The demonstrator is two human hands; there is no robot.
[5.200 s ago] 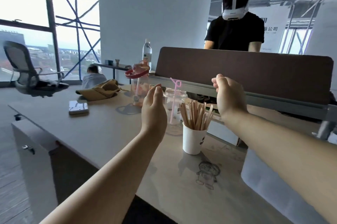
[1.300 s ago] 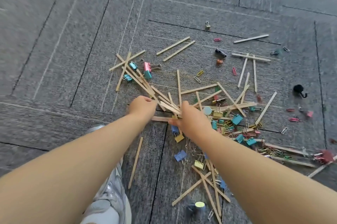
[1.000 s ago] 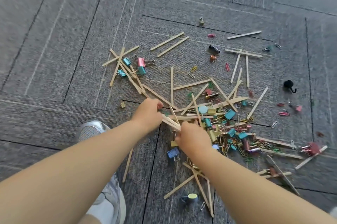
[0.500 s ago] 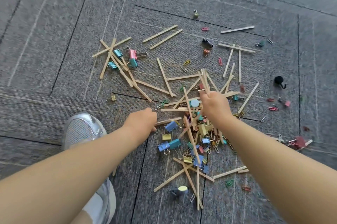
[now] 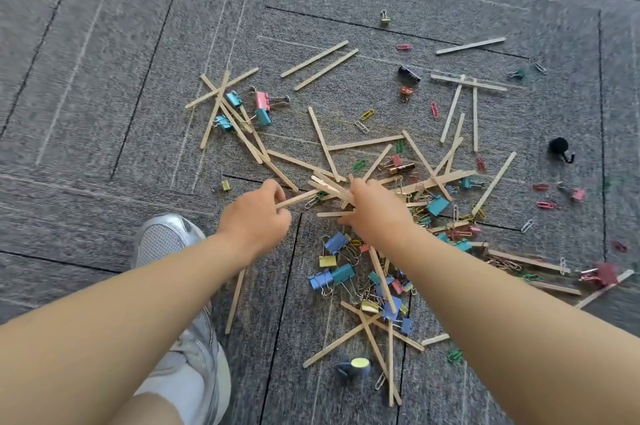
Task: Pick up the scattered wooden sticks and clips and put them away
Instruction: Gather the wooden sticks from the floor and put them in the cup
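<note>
Since 0.5 s ago the right hand (image 5: 375, 213) has drawn back beside the left hand (image 5: 254, 217). Its fingers curl round a bundle of pale flat wooden sticks (image 5: 329, 186), whose long axis slants left and away, with the tips toward the left hand. The left hand pinches 1 thin wooden stick (image 5: 299, 198) that points toward the right hand. Coloured metal binder clips (image 5: 332, 277) lie on the grey carpet (image 5: 104, 113) beneath the right wrist.

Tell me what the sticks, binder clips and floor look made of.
The sticks: apparently bare wood, pale tan, matte, flat like craft sticks.
The binder clips: likely painted metal, glossy coloured bodies with thin silvery wire handles.
The floor: carpet tile, grey flecked weave with visible seams.
</note>
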